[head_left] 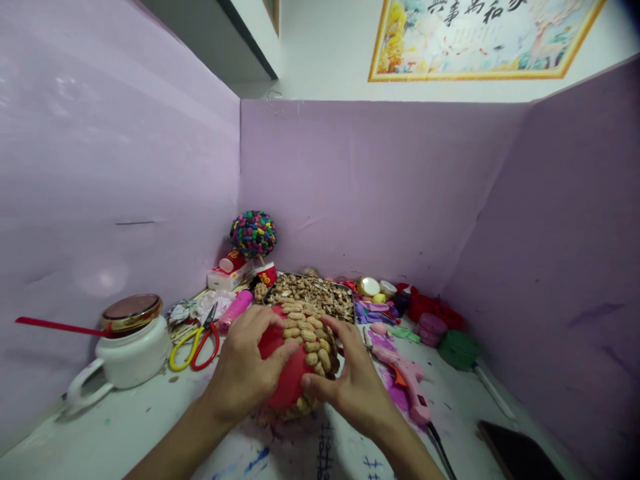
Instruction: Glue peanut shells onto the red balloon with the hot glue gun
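Observation:
A round red ball [286,375], partly covered with rows of whole peanuts [311,333], stands in front of me on the table. My left hand [255,363] curves around its left side, with the thumb pressed on the bare red surface. On the other side my right hand [345,373] wraps the peanut-covered part, thumb near the lower front. Both hands grip the ball between them. Behind it lies a tray of peanut shells [315,293]. To the right rests a pink glue gun [407,383] with a black cord.
At left are a white mug [133,357] with a lid and red stick, and scissors [197,347]. A multicoloured ball [253,234] on a stick stands behind. A green container [459,350], pink container [431,329] and dark phone [517,450] are at right. Purple panels [375,187] enclose the table.

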Tool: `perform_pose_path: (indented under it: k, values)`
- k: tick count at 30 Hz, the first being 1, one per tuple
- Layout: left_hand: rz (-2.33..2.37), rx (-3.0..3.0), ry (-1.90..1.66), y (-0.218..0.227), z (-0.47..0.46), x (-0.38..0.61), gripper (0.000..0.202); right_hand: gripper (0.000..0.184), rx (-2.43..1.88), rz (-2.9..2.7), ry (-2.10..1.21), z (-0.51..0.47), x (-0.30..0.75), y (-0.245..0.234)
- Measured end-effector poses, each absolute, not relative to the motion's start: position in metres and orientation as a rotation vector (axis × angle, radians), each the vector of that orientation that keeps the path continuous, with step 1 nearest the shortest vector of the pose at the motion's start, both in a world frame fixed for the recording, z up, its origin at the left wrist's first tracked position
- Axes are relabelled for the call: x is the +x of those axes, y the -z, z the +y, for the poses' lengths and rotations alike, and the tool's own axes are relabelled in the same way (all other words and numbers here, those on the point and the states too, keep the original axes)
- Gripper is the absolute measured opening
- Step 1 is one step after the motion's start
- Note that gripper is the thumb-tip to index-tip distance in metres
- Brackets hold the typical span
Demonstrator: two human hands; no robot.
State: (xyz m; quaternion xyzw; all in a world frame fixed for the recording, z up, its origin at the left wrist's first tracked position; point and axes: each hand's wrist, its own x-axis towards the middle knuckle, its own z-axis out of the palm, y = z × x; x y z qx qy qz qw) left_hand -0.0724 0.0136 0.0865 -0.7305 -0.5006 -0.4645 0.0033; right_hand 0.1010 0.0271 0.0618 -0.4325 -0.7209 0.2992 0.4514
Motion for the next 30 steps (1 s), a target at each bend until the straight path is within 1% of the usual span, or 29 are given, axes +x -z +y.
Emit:
perform_pose_path:
  k: [3,6,12,22,30]
  values:
    - [-1.501,-2.377,1.494,-0.091,0.013,-0.075,0.004,0.068,-1.06,-1.754,-0.809,0.03,0.107,-0.062]
    - [-1.516,-2.379,1.536,-0.092,0.014,-0.077,0.008,0.069,-1.064,-1.752,-0.851,0.031,0.109,-0.063]
    - [-1.516,-2.37,1.498,-0.086,0.015,-0.076,0.017,0.07,-1.07,-1.766,-0.825,0.028,0.107,-0.064]
    - [-1.559,-2.238,1.478,-0.083,0.016,-0.07,0.018,0.07,-1.057,-1.768,-0.834,0.026,0.105,-0.065]
    - [-1.632,-2.218,1.484,-0.081,0.016,-0.069,0.017,0.07,-1.108,-1.796,-0.738,0.022,0.1,-0.066]
